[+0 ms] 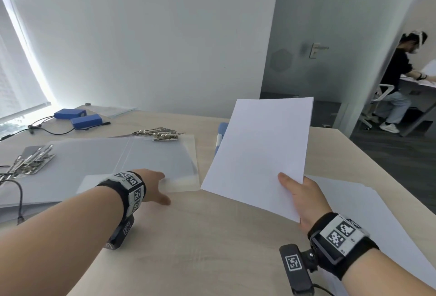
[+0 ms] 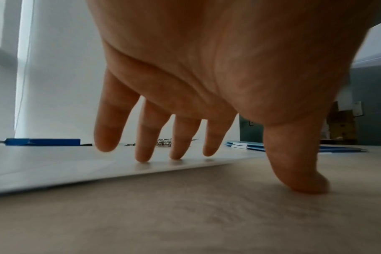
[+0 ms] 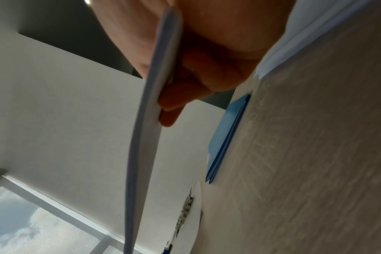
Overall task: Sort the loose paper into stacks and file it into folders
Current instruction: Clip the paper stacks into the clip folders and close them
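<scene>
My right hand grips a thin stack of white paper by its near corner and holds it tilted above the table; the right wrist view shows the stack edge-on, pinched between thumb and fingers. My left hand lies flat with straight fingers on the near right corner of an open translucent folder, thumb on the bare wood. More loose white paper lies on the table under my right wrist.
Metal clips sit at the folder's top edge, and a second clip at the left. Blue folders lie behind the held stack. Two blue boxes with cables sit at the back left. A seated person works at the far right.
</scene>
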`<action>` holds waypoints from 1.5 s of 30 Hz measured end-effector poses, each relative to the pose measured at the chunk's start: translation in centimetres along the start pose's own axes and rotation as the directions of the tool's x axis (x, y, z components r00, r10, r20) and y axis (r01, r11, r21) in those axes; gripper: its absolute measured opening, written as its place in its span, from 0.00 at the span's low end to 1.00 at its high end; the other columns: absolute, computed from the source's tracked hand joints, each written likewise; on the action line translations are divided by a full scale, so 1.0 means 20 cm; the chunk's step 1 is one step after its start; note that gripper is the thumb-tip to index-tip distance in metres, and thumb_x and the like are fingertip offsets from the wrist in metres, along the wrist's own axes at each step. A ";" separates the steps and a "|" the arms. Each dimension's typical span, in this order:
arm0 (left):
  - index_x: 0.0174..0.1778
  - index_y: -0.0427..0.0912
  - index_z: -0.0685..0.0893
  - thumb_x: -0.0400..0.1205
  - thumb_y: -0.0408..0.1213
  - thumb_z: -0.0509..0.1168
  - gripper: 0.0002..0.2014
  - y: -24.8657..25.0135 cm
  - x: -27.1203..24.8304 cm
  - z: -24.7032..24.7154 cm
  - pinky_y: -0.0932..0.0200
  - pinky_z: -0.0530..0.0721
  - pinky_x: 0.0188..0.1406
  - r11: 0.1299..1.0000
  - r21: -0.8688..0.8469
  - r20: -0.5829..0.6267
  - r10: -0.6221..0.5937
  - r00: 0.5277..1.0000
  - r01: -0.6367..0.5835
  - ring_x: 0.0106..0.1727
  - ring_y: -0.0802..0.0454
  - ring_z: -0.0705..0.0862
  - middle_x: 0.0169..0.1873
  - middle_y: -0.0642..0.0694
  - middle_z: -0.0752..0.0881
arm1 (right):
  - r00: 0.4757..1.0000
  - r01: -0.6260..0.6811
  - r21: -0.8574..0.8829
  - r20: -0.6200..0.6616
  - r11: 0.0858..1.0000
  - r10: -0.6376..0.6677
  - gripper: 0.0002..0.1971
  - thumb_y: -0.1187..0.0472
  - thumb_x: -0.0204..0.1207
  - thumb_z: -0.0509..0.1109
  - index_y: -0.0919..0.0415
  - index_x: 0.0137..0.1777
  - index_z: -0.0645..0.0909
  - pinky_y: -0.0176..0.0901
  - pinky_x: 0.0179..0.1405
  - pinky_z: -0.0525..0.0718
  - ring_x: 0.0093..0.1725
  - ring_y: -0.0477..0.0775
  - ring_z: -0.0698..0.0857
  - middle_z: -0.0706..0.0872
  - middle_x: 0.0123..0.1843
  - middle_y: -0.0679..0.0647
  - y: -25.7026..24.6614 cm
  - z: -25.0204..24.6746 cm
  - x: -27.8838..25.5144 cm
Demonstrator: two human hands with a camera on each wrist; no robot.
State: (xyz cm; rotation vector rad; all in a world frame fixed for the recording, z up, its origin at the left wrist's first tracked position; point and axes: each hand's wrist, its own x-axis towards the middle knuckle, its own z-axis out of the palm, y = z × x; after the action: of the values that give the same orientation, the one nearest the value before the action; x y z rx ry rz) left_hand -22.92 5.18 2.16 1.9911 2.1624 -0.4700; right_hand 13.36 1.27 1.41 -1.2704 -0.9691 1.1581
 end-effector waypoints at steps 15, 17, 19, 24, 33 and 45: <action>0.69 0.54 0.82 0.91 0.54 0.45 0.22 0.06 -0.28 -0.03 0.50 0.85 0.58 0.980 0.005 -0.452 0.178 0.874 -0.197 0.58 0.46 0.88 0.59 0.49 0.90 | 0.997 0.075 0.114 -0.034 0.991 -0.072 0.07 0.57 0.83 0.73 0.56 0.57 0.88 0.54 0.56 0.88 0.52 0.55 0.93 0.95 0.52 0.50 -0.16 -0.06 -0.06; 0.66 0.52 0.83 0.91 0.54 0.47 0.22 0.15 -0.34 -0.05 0.49 0.86 0.56 0.967 -0.030 -0.505 0.204 0.839 -0.254 0.56 0.45 0.88 0.56 0.48 0.91 | 0.996 0.090 0.162 -0.036 0.983 -0.086 0.06 0.57 0.83 0.73 0.55 0.56 0.88 0.52 0.50 0.88 0.48 0.53 0.94 0.95 0.51 0.49 -0.22 -0.08 -0.07; 0.61 0.50 0.84 0.91 0.52 0.48 0.20 0.27 -0.38 -0.07 0.50 0.85 0.52 0.946 -0.064 -0.544 0.233 0.806 -0.317 0.51 0.44 0.87 0.51 0.47 0.91 | 0.993 0.112 0.208 -0.047 0.972 -0.105 0.07 0.57 0.83 0.72 0.55 0.57 0.88 0.50 0.49 0.88 0.48 0.52 0.93 0.94 0.52 0.49 -0.29 -0.11 -0.09; 0.44 0.43 0.78 0.91 0.48 0.51 0.17 0.61 -0.45 -0.11 0.52 0.73 0.38 0.858 -0.181 -0.619 0.280 0.734 -0.480 0.39 0.43 0.78 0.35 0.46 0.83 | 0.986 0.157 0.222 -0.085 0.962 -0.142 0.08 0.56 0.82 0.73 0.54 0.58 0.89 0.61 0.62 0.86 0.58 0.58 0.91 0.94 0.55 0.51 -0.40 -0.20 -0.15; 0.43 0.43 0.76 0.90 0.50 0.50 0.18 1.17 -0.52 -0.05 0.51 0.74 0.39 0.845 -0.069 -0.424 0.457 0.782 -0.530 0.43 0.36 0.81 0.45 0.39 0.86 | 0.989 0.135 0.144 -0.073 0.980 -0.126 0.10 0.54 0.81 0.74 0.55 0.59 0.89 0.69 0.63 0.86 0.56 0.61 0.92 0.94 0.55 0.53 -0.44 -0.34 -0.19; 0.54 0.48 0.91 0.85 0.44 0.63 0.12 0.68 -0.39 0.02 0.60 0.82 0.48 0.584 -0.726 -0.328 0.171 0.929 -0.363 0.54 0.53 0.88 0.51 0.54 0.91 | 0.999 0.018 0.062 -0.030 0.998 -0.017 0.09 0.59 0.82 0.73 0.59 0.60 0.87 0.54 0.55 0.88 0.56 0.60 0.91 0.93 0.56 0.55 -0.24 -0.21 -0.12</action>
State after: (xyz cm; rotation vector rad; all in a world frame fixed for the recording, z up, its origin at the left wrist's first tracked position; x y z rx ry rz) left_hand -8.72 -1.53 2.73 1.8035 1.6317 0.6882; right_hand 17.47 -1.53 6.04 -1.2241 -0.9139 1.1442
